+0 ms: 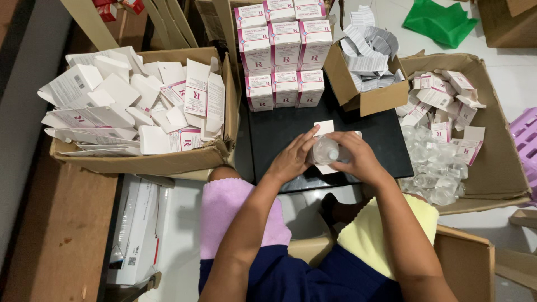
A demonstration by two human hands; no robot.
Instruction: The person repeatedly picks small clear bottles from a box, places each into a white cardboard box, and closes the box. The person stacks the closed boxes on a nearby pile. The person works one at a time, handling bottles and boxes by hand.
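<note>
My left hand (292, 159) and my right hand (358, 158) meet over a black board (279, 126). Between them they hold a small clear plastic bottle (325, 151) lying on its side, together with a white flat carton (324, 127) whose flap sticks up behind the bottle. The left fingers rest on the bottle's base end and the carton; the right hand wraps the cap end. At the board's far edge stands a stack of closed white and pink boxes (285, 50).
A cardboard box of flat unfolded cartons (134, 106) sits at left. A small box of folded paper leaflets (369, 56) is at upper right. A big open carton (498, 168) at right holds clear bottles (436, 168) and loose cartons. A green cloth (439, 21) lies on the floor.
</note>
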